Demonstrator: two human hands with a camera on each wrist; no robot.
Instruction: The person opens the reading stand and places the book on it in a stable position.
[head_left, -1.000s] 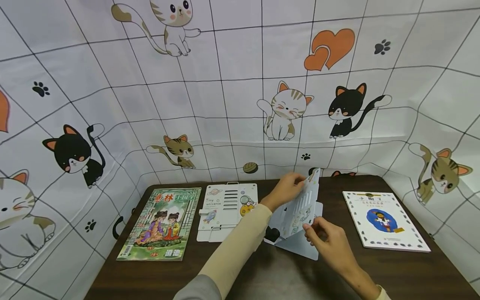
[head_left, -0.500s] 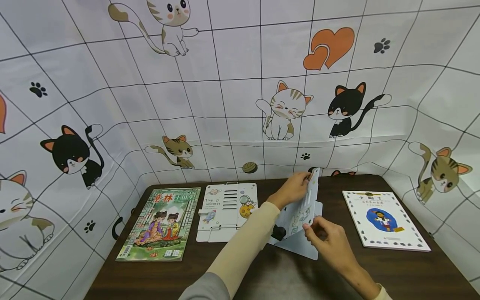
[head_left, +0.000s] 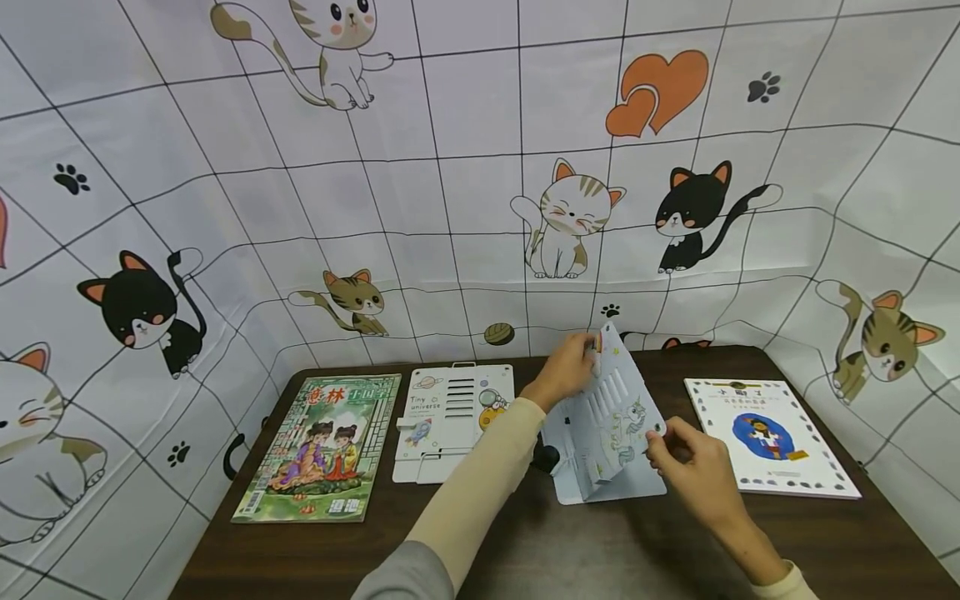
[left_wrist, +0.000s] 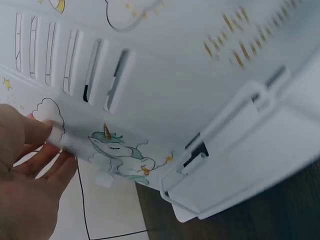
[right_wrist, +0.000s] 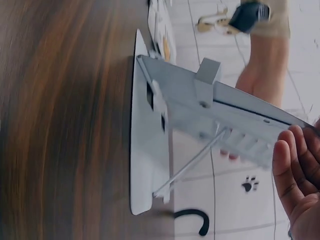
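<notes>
A white bookstand (head_left: 611, 417) with a unicorn print and a row of slots stands on the table, its panel propped up from its base plate. My left hand (head_left: 562, 371) pinches the panel's upper left edge between thumb and fingers, as the left wrist view shows with the hand (left_wrist: 35, 170) by the cloud print. At the panel's right edge, my right hand (head_left: 693, 467) holds the corner with thumb and fingertips. From behind, the right wrist view shows a thin support rod (right_wrist: 190, 162) running between the base and the raised panel, with the right hand (right_wrist: 302, 180) at the panel's edge.
Left of the bookstand lies a flat "Tiny universe" bookstand (head_left: 453, 425), with a green illustrated magazine (head_left: 318, 450) beyond it. A white book (head_left: 772, 437) lies on the right. A cat-print cloth (head_left: 480, 208) hangs behind the dark wooden table (head_left: 300, 558).
The bookstand has turned so its printed panel faces me more. My right hand has moved right with the panel's edge, and my left hand has shifted a little left and up.
</notes>
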